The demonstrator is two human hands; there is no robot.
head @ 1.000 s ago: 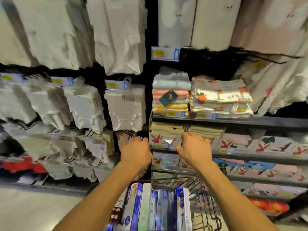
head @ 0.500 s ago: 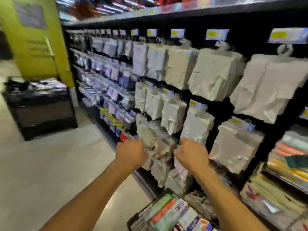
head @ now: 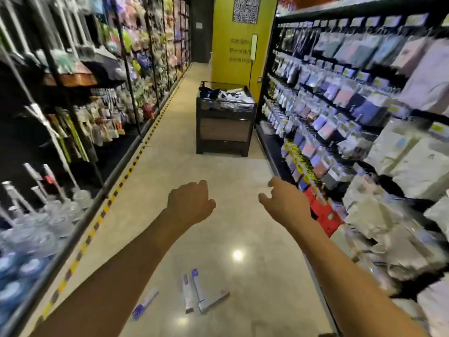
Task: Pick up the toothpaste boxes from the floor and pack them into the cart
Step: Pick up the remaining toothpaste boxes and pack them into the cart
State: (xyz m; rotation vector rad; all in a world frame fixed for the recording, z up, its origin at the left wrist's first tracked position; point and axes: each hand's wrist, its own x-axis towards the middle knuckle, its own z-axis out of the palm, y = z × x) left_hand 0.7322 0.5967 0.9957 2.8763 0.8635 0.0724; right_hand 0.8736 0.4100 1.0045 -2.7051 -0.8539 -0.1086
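**A:** where are the toothpaste boxes (head: 187,295)?

**B:** on the floor (head: 226,171) around 6 o'clock (four, I think), below both hands. Left hand (head: 189,205) is an empty fist, right hand (head: 284,203) loosely curled, holding nothing.

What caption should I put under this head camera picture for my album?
Left hand and right hand stretch out above toothpaste boxes scattered on the shop aisle floor.
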